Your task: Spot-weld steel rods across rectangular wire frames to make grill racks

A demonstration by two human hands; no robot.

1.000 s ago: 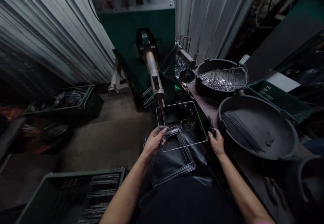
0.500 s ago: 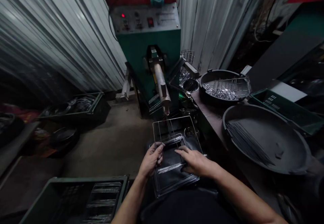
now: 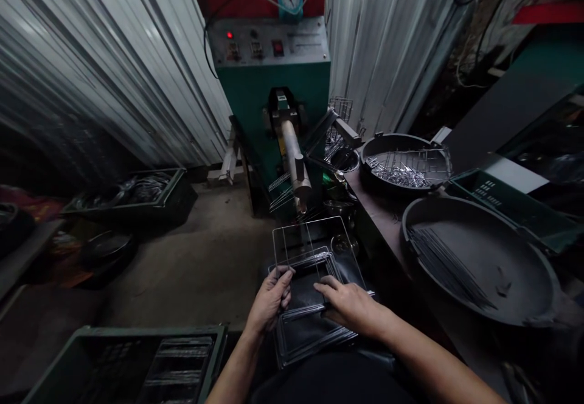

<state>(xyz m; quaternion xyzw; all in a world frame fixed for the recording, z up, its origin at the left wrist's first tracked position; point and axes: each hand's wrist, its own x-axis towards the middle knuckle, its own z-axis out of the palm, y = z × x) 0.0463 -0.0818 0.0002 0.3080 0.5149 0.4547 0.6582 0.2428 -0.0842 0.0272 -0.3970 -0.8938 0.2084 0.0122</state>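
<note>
A rectangular wire frame (image 3: pixel 307 224) with thin cross wires leans up in front of me, its far edge just below the electrode tip (image 3: pixel 301 202) of a green welding machine. My left hand (image 3: pixel 272 297) is closed in a pinch on the frame's wire at the left. On the right side, my right hand (image 3: pixel 350 305) is closed too, thumb and fingers on a wire of the same frame; its fingertips are partly hidden. Under both hands, a stack of similar wire frames (image 3: pixel 302 313) lies on my dark-covered lap.
At right, a bench carries a round pan (image 3: pixel 474 252) of straight dark rods and another pan (image 3: pixel 406 142) of short shiny wires. A green crate (image 3: pixel 86 343) with stacked frames stands lower left; another crate (image 3: pixel 177 188) sits farther back. The machine's control panel (image 3: pixel 274 45) shows a red light.
The view has tilted slightly upward, so the machine and pans appear lower. Both hands keep their hold on the wire frame, which has barely moved relative to the stack.
</note>
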